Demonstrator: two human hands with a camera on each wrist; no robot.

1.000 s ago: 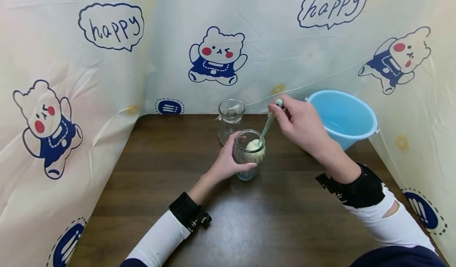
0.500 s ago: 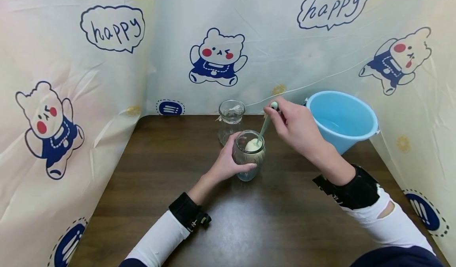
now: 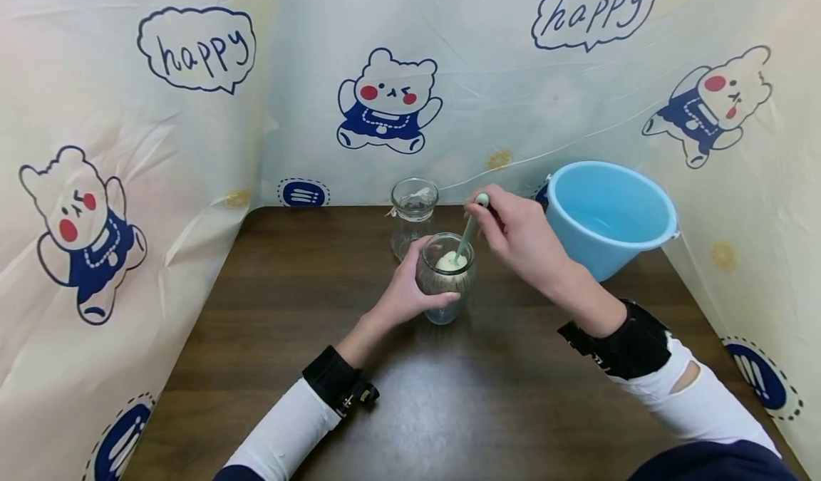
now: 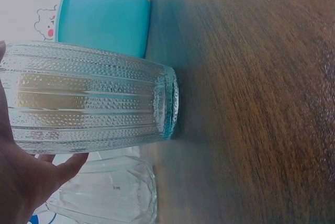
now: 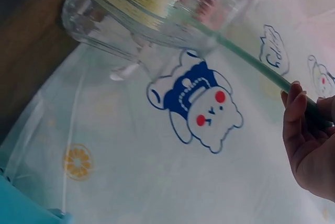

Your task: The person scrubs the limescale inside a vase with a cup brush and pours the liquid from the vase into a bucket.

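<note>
A ribbed, dotted glass jar (image 3: pixel 442 315) stands near the middle of the table, and my left hand (image 3: pixel 410 292) grips its left side, thumb across the front. My right hand (image 3: pixel 526 231) pinches the pale green handle of a sponge bottle brush (image 3: pixel 467 233) near its rounded top end. The handle slants down through the jar's mouth. Its cream sponge head (image 4: pixel 52 92) is in the upper half of the jar, seen through the glass in the left wrist view. In the right wrist view the fingers (image 5: pixel 296 109) curl around the green handle.
A second glass jar (image 3: pixel 404 237), with a white string tied at its neck, stands just behind the held one. To the right is a light blue bucket (image 3: pixel 577 242). Patterned cloth (image 3: pixel 487 110) hangs behind the dark wooden table (image 3: pixel 288 288) and along its sides.
My right hand has moved left and slightly down with the brush, and the handle now stands steeper in the jar. The left hand and the jar stay in place.
</note>
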